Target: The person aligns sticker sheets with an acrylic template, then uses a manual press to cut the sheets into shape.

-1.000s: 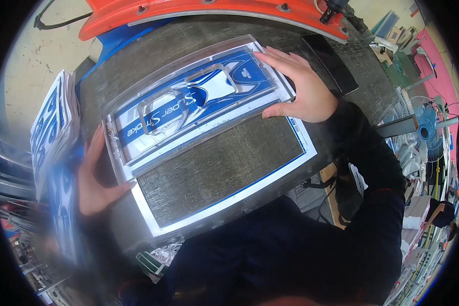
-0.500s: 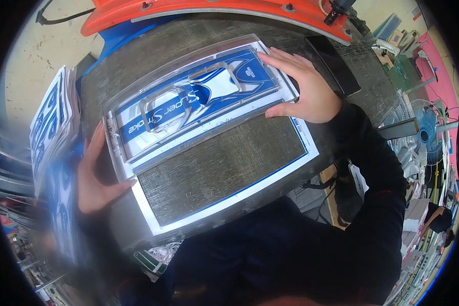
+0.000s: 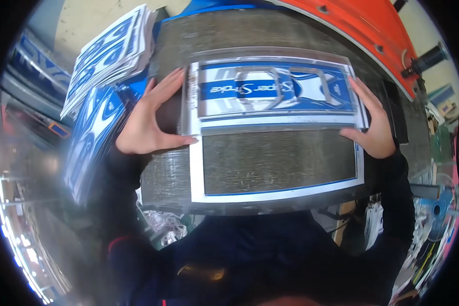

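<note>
A clear rectangular frame-like template (image 3: 270,121) lies over a blue and white printed sheet (image 3: 219,90) on the dark worktable. Two raised clear handles stand on top of the template. My left hand (image 3: 150,120) is at its left end, thumb and fingers spread, the thumb tip at the lower left corner. At the right end is my right hand (image 3: 372,120), fingers and thumb apart along the edge. Below the template, the white border (image 3: 280,194) of the sheet surrounds an opening through which the table shows.
Stacked printed sheets (image 3: 109,56) are at the upper left, with more blue and white sheets (image 3: 94,132) below them. An orange machine part (image 3: 362,23) borders the table's upper right. A dark flat phone-like object (image 3: 395,112) lies beyond my right hand.
The camera view has turned and shifted, so the template and sheet now look nearly level. Both hands remain at the template's two ends.
</note>
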A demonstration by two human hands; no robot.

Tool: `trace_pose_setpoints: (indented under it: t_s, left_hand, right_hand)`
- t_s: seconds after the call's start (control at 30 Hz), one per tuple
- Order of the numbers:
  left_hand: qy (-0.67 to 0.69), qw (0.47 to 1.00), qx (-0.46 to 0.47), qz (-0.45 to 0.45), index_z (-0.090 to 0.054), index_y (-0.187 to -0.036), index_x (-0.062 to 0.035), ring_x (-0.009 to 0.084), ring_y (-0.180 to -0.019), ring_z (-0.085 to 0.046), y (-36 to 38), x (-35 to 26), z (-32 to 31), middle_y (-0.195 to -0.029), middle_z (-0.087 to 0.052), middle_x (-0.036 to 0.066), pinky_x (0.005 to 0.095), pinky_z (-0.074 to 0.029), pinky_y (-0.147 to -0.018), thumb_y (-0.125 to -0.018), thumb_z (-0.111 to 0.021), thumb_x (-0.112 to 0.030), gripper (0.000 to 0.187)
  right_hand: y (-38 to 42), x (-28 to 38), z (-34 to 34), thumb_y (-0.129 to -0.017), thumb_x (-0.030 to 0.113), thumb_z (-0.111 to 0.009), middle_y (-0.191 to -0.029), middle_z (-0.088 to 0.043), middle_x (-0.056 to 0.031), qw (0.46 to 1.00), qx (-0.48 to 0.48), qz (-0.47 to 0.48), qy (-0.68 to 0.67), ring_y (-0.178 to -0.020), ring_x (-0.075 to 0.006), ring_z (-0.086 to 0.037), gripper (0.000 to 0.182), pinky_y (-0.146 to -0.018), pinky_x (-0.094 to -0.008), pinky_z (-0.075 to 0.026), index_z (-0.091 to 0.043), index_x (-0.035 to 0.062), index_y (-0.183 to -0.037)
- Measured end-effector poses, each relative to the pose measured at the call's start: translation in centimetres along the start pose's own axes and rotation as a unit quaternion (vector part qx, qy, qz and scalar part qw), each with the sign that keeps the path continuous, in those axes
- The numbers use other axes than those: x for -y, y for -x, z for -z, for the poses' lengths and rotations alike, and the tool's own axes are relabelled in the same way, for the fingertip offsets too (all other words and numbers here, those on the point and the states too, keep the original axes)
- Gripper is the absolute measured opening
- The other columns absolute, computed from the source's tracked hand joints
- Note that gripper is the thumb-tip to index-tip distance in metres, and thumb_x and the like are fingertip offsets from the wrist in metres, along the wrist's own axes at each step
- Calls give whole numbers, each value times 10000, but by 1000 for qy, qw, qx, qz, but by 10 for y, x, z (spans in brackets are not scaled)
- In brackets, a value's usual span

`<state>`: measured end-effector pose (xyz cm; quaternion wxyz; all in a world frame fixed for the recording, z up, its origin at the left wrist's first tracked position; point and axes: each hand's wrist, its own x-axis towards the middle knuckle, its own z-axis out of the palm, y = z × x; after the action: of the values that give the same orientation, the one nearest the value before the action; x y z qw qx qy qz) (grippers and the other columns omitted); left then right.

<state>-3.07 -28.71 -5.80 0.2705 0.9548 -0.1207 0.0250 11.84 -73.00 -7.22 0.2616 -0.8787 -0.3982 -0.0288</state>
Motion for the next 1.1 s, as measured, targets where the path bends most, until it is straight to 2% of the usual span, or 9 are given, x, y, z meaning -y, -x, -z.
trace_pose_setpoints:
  t_s: [0.37,0.53,0.63,0.7,0.8,0.87,0.9,0.97,1.1]
  left_hand:
    - [-10,1000,-4,1,-385,-1515,23,360,-1516,-265,2,5,-2,-1580,-370,231,608,-82,-1207,-596,-930,-413,1154]
    - [-5,1000,-7,-15,-345,-1521,32,379,-1502,-279,4,0,0,-1565,-372,243,569,-136,-1211,-644,-901,-444,1142]
    - [225,970,-80,-42,-269,-1546,13,329,-1457,-334,8,12,-10,-1515,-409,247,421,-216,-1206,-824,-781,-414,983]
    - [233,967,-98,-33,-264,-1548,9,334,-1460,-335,6,10,-10,-1519,-407,247,428,-201,-1208,-822,-728,-513,1007]
    - [238,963,-121,-44,-255,-1553,-5,329,-1453,-347,7,13,-12,-1514,-419,234,434,-189,-1209,-856,-649,-592,992]
    - [247,960,-122,-43,-254,-1557,-15,322,-1456,-344,8,11,-12,-1512,-426,221,437,-183,-1211,-888,-620,-573,945]
    - [241,961,-124,-53,-249,-1561,-22,315,-1456,-344,9,10,-12,-1508,-433,213,435,-178,-1213,-918,-583,-568,908]
    - [243,960,-130,-57,-247,-1563,-23,315,-1456,-344,10,10,-12,-1506,-434,215,436,-177,-1213,-926,-569,-570,899]
    - [250,956,-137,-71,-241,-1567,-29,314,-1454,-347,9,16,-15,-1502,-437,219,441,-179,-1211,-950,-527,-573,871]
  right_hand:
    - [3,0,0,-676,360,-841,-1557,-402,-234,999,6,-33,31,-1467,-372,-358,1005,-1201,-434,-267,-406,49,-1527]
    - [-1,-4,6,-708,317,-813,-1562,-385,-244,998,-53,32,-19,-1457,-369,-366,969,-1199,-442,-259,-386,24,-1527]
    - [-23,-6,35,-884,286,-717,-1482,-468,-187,908,-416,-44,11,-1393,-293,-416,782,-1179,-411,-272,-365,-34,-1504]
    - [-35,-60,81,-908,370,-735,-1560,-301,-263,844,-521,-127,13,-1479,-297,-285,914,-1191,-398,-267,-245,-79,-1536]
    - [-65,-138,135,-872,351,-769,-1393,-482,-251,786,-592,-106,-142,-1299,-288,-497,791,-1059,-362,-411,-413,-97,-1419]
    - [-78,-159,158,-866,302,-774,-1047,-651,-140,780,-474,-196,-359,-990,-206,-629,481,-843,-316,-494,-599,-36,-1161]
    - [-83,-158,158,-866,302,-774,-1047,-651,-140,781,-475,-188,-359,-990,-206,-629,481,-843,-316,-494,-599,-36,-1161]
    - [-86,-156,154,-871,257,-764,-727,-594,-25,768,-479,-151,-398,-682,-134,-575,256,-649,-280,-460,-618,51,-914]
    - [-85,-120,146,-901,234,-740,-650,-550,-8,754,-482,-152,-419,-596,-120,-535,231,-582,-262,-448,-571,102,-815]
